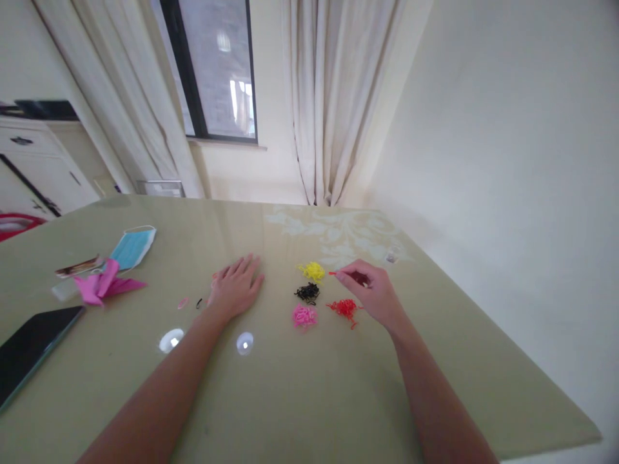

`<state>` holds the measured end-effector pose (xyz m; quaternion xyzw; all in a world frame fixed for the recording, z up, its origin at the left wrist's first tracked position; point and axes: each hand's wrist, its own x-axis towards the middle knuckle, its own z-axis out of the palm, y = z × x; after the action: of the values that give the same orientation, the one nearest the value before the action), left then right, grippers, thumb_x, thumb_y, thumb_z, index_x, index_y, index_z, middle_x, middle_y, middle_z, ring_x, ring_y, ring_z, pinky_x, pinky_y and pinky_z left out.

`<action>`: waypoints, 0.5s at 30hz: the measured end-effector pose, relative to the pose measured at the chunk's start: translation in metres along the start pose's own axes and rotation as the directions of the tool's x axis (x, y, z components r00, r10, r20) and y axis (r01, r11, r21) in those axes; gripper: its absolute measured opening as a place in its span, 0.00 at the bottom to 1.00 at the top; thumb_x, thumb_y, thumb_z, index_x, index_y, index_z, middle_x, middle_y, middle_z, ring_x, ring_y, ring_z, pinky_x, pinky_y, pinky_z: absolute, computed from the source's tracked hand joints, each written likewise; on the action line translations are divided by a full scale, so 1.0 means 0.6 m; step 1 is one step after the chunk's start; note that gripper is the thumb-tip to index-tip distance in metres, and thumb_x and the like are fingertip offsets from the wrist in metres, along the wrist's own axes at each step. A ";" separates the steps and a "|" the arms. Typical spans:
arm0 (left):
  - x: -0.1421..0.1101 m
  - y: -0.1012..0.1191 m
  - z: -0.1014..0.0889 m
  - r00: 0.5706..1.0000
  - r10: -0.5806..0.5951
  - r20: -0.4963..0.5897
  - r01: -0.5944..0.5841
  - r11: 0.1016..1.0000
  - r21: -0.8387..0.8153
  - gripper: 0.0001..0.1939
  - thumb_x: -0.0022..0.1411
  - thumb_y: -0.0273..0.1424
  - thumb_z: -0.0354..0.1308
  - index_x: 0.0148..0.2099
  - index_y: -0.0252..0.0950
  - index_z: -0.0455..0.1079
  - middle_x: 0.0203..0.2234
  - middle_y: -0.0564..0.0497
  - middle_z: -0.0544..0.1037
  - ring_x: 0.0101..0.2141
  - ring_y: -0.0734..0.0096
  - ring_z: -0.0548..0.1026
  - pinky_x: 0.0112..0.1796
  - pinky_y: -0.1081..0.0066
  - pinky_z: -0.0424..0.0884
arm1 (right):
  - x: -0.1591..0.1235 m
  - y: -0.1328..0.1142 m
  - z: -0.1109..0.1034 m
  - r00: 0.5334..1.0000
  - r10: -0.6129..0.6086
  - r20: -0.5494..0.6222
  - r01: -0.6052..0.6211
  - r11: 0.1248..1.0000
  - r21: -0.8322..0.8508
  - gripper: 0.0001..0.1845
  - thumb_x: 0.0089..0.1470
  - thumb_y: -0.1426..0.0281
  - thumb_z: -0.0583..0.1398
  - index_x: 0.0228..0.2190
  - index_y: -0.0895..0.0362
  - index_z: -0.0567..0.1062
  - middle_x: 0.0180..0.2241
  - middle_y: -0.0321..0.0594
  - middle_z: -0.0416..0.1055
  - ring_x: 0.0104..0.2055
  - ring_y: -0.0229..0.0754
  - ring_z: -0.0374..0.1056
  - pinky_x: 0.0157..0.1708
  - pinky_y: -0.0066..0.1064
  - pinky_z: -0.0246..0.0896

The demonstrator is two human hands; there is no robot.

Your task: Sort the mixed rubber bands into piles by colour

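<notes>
My left hand (235, 288) lies flat on the table with its fingers stretched out, and something pinkish shows at its left edge. Just left of it are a single pink rubber band (182, 302) and a single black rubber band (198, 303). My right hand (370, 290) pinches a small red rubber band (332, 274) between thumb and fingertip. Below that hand lies a red pile of bands (344, 309). To its left, piles of yellow bands (313, 271), black bands (308, 293) and pink bands (304, 316) form a column.
On the left of the glossy table (290, 399) are a blue face mask (133, 248), a pink folded paper shape (104, 283) and a dark tablet-like device (33, 348). A small clear item (392, 254) sits at the right. A wall (522, 193) borders the table's right side.
</notes>
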<state>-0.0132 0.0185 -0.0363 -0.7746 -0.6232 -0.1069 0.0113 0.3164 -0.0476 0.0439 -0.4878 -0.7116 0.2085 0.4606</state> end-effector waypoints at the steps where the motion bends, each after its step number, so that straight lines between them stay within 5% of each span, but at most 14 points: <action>1: 0.002 -0.001 0.001 1.000 0.005 0.004 -0.005 1.000 0.002 0.30 0.78 0.42 0.41 0.74 0.38 0.62 0.74 0.40 0.62 0.71 0.44 0.63 0.67 0.43 0.59 | 0.002 0.006 -0.007 0.999 0.014 0.038 -0.013 0.999 -0.030 0.14 0.63 0.60 0.66 0.33 0.56 0.85 0.27 0.38 0.78 0.26 0.38 0.64 0.26 0.29 0.58; 8: 0.005 0.001 -0.013 0.999 -0.021 -0.025 0.020 0.999 -0.032 0.23 0.78 0.35 0.42 0.58 0.35 0.75 0.58 0.38 0.79 0.58 0.48 0.76 0.55 0.53 0.72 | 0.002 0.040 -0.054 0.924 0.179 0.337 -0.115 0.973 -0.200 0.12 0.58 0.63 0.66 0.29 0.56 0.86 0.26 0.38 0.80 0.27 0.41 0.70 0.30 0.31 0.62; 15: -0.021 -0.011 -0.025 0.999 0.028 -0.036 -0.027 0.999 0.029 0.20 0.77 0.31 0.45 0.50 0.39 0.79 0.49 0.41 0.83 0.51 0.49 0.79 0.53 0.54 0.71 | -0.006 0.057 -0.057 0.902 0.221 0.371 -0.141 0.962 -0.232 0.10 0.54 0.68 0.66 0.24 0.55 0.85 0.23 0.37 0.79 0.26 0.41 0.70 0.28 0.31 0.61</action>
<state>-0.0243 0.0056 -0.0250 -0.7807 -0.6138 -0.1120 0.0350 0.3631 -0.0412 0.0336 -0.5439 -0.7583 0.2718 0.2352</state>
